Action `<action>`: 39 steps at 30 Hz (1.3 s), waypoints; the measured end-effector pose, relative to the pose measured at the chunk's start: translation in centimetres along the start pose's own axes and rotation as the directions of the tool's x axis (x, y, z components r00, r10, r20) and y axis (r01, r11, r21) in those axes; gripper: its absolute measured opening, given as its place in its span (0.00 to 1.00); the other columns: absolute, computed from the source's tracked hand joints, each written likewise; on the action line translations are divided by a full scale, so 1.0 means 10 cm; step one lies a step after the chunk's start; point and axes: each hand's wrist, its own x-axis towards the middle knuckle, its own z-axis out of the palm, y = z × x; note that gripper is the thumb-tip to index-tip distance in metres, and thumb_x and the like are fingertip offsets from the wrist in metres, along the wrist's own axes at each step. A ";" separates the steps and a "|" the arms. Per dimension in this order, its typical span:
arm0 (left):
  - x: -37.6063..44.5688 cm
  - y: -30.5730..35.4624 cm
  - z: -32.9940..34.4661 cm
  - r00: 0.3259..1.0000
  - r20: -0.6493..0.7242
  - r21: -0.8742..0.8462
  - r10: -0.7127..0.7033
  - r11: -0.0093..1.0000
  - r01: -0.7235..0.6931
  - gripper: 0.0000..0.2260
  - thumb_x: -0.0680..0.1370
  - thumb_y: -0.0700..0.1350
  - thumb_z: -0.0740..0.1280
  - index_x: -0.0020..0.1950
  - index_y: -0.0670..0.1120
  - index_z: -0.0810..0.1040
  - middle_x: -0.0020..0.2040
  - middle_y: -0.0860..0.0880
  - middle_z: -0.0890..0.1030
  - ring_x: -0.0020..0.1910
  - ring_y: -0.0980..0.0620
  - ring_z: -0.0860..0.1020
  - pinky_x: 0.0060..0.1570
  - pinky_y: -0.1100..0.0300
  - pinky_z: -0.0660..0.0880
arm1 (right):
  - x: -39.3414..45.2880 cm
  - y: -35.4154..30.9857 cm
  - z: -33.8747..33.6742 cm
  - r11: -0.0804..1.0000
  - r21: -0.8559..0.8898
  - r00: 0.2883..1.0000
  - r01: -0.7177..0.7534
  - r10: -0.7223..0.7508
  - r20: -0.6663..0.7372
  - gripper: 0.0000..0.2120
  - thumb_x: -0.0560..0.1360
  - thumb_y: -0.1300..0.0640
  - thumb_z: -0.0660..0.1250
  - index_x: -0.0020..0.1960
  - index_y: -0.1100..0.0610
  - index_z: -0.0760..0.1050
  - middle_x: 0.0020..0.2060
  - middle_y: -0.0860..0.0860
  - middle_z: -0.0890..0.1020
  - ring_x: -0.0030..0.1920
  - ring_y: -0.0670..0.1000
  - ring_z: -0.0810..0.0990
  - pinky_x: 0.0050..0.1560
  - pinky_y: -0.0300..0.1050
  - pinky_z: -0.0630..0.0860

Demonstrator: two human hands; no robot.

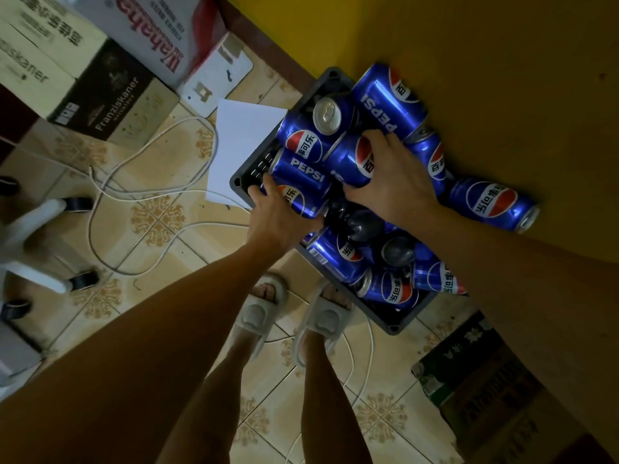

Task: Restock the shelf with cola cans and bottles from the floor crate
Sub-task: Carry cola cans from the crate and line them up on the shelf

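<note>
Looking straight down at a dark grey crate on the tiled floor, piled with blue cola cans. The left hand has its fingers curled round a can lying at the crate's near-left corner. The right hand is wrapped over another can in the middle. One more can lies outside the crate by the yellow wall. White cables snake across the floor.

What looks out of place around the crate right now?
One can lies on its side beyond the crate rim, against the yellow wall. The cans inside are heaped at all angles, not upright.
</note>
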 end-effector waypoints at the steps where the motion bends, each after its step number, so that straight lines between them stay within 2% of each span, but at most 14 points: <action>1: -0.02 0.00 -0.06 1.000 0.010 -0.032 0.021 0.999 -0.021 0.55 0.64 0.62 0.79 0.80 0.46 0.51 0.72 0.42 0.61 0.67 0.40 0.71 0.59 0.50 0.76 | -0.03 -0.05 -0.03 0.986 0.142 0.996 -0.086 0.081 0.040 0.34 0.68 0.46 0.77 0.68 0.56 0.69 0.59 0.54 0.74 0.57 0.55 0.75 0.57 0.50 0.74; 3: -0.06 0.00 -0.19 0.997 0.039 -0.094 0.072 0.993 -0.068 0.55 0.63 0.64 0.79 0.79 0.47 0.51 0.73 0.43 0.60 0.68 0.43 0.71 0.60 0.55 0.75 | -0.07 -0.14 -0.12 0.850 0.436 0.953 -0.297 0.232 0.197 0.20 0.70 0.48 0.76 0.57 0.53 0.75 0.51 0.49 0.79 0.48 0.49 0.79 0.46 0.41 0.74; 5: -0.09 -0.01 -0.32 0.987 0.106 -0.130 0.123 0.986 -0.109 0.55 0.62 0.63 0.80 0.79 0.48 0.53 0.73 0.45 0.61 0.68 0.47 0.69 0.60 0.60 0.73 | -0.11 -0.19 -0.21 0.638 0.622 0.888 -0.454 0.260 0.381 0.08 0.73 0.50 0.73 0.50 0.49 0.76 0.44 0.49 0.83 0.42 0.48 0.83 0.41 0.41 0.78; 9: -0.14 0.02 -0.55 0.941 0.223 -0.179 0.256 0.959 -0.218 0.57 0.57 0.66 0.81 0.79 0.53 0.56 0.72 0.48 0.65 0.68 0.51 0.70 0.64 0.58 0.73 | -0.15 -0.26 -0.33 0.425 0.673 0.786 -0.606 0.191 0.588 0.17 0.74 0.49 0.71 0.60 0.52 0.77 0.49 0.53 0.87 0.51 0.56 0.86 0.55 0.55 0.82; 12: -0.23 0.05 -0.65 0.909 0.313 -0.126 0.275 0.961 -0.247 0.59 0.63 0.54 0.82 0.82 0.51 0.45 0.76 0.47 0.57 0.71 0.51 0.65 0.64 0.62 0.66 | -0.23 -0.32 -0.41 0.376 0.660 0.742 -0.650 0.127 0.659 0.18 0.74 0.50 0.71 0.63 0.53 0.77 0.52 0.54 0.86 0.54 0.57 0.85 0.57 0.60 0.80; 15: -0.35 0.04 -0.72 0.889 0.347 -0.140 0.300 0.954 -0.267 0.59 0.65 0.50 0.82 0.82 0.50 0.44 0.77 0.48 0.54 0.74 0.48 0.62 0.66 0.59 0.67 | -0.33 -0.41 -0.49 0.372 0.632 0.709 -0.680 0.114 0.696 0.18 0.74 0.50 0.71 0.62 0.53 0.77 0.52 0.56 0.86 0.54 0.59 0.85 0.57 0.63 0.80; 18: -0.40 0.09 -0.76 0.893 0.352 -0.324 0.280 0.932 -0.164 0.55 0.64 0.54 0.79 0.82 0.53 0.49 0.76 0.51 0.54 0.74 0.47 0.62 0.70 0.49 0.70 | -0.43 -0.49 -0.51 0.388 0.639 0.725 -0.664 0.125 0.677 0.15 0.76 0.50 0.69 0.61 0.53 0.77 0.52 0.56 0.86 0.55 0.59 0.85 0.59 0.62 0.79; 21: -0.41 0.11 -0.77 0.897 0.312 -0.570 0.313 0.817 -0.087 0.42 0.69 0.60 0.72 0.80 0.60 0.56 0.76 0.51 0.59 0.74 0.45 0.66 0.64 0.41 0.75 | -0.50 -0.50 -0.47 0.333 0.699 0.769 -0.632 0.165 0.617 0.15 0.77 0.50 0.69 0.62 0.53 0.76 0.51 0.55 0.87 0.54 0.58 0.85 0.60 0.62 0.79; 24: -0.41 0.09 -0.74 0.895 0.271 -0.705 0.355 0.706 -0.066 0.27 0.81 0.47 0.68 0.75 0.62 0.61 0.72 0.48 0.70 0.66 0.48 0.76 0.59 0.45 0.79 | -0.53 -0.51 -0.40 0.299 0.743 0.800 -0.599 0.200 0.565 0.18 0.77 0.49 0.69 0.65 0.52 0.74 0.50 0.54 0.87 0.52 0.56 0.86 0.58 0.60 0.80; 26: -0.45 0.08 -0.75 0.910 0.279 -0.771 0.306 0.636 0.022 0.25 0.80 0.40 0.68 0.70 0.61 0.64 0.64 0.50 0.77 0.58 0.52 0.81 0.53 0.51 0.82 | -0.56 -0.56 -0.38 0.278 0.762 0.810 -0.586 0.216 0.545 0.20 0.76 0.48 0.69 0.66 0.52 0.74 0.52 0.55 0.86 0.53 0.57 0.85 0.59 0.62 0.79; 29: -0.50 0.04 -0.88 0.917 0.333 -0.757 0.220 0.642 0.121 0.18 0.79 0.44 0.70 0.68 0.48 0.72 0.57 0.50 0.82 0.52 0.51 0.84 0.45 0.58 0.82 | -0.66 -0.68 -0.44 0.218 0.789 0.817 -0.574 0.218 0.535 0.20 0.75 0.49 0.70 0.66 0.52 0.74 0.53 0.55 0.86 0.53 0.57 0.86 0.57 0.60 0.80; 31: -0.66 0.10 -1.12 0.909 0.371 -0.749 0.191 0.640 0.171 0.19 0.79 0.48 0.70 0.69 0.49 0.72 0.58 0.50 0.82 0.48 0.53 0.84 0.40 0.59 0.81 | -0.78 -0.86 -0.58 0.206 0.809 0.833 -0.550 0.210 0.513 0.19 0.76 0.50 0.70 0.65 0.50 0.74 0.54 0.54 0.86 0.52 0.56 0.86 0.55 0.58 0.82; 35: -1.27 0.35 -1.78 0.886 0.424 -0.809 0.189 0.518 0.278 0.25 0.79 0.51 0.70 0.73 0.53 0.64 0.64 0.46 0.78 0.54 0.42 0.84 0.41 0.46 0.82 | -1.20 -1.43 -1.07 0.130 0.872 0.872 -0.473 0.210 0.442 0.18 0.77 0.52 0.70 0.65 0.49 0.72 0.54 0.53 0.86 0.51 0.55 0.86 0.48 0.54 0.83; 39: -2.02 0.51 -2.64 0.876 0.396 -0.857 0.275 0.453 0.245 0.28 0.79 0.49 0.70 0.75 0.54 0.60 0.67 0.44 0.76 0.56 0.39 0.83 0.45 0.40 0.81 | -1.75 -2.12 -1.73 0.138 0.912 0.914 -0.387 0.188 0.359 0.22 0.77 0.53 0.71 0.69 0.48 0.69 0.57 0.52 0.84 0.53 0.55 0.86 0.50 0.56 0.83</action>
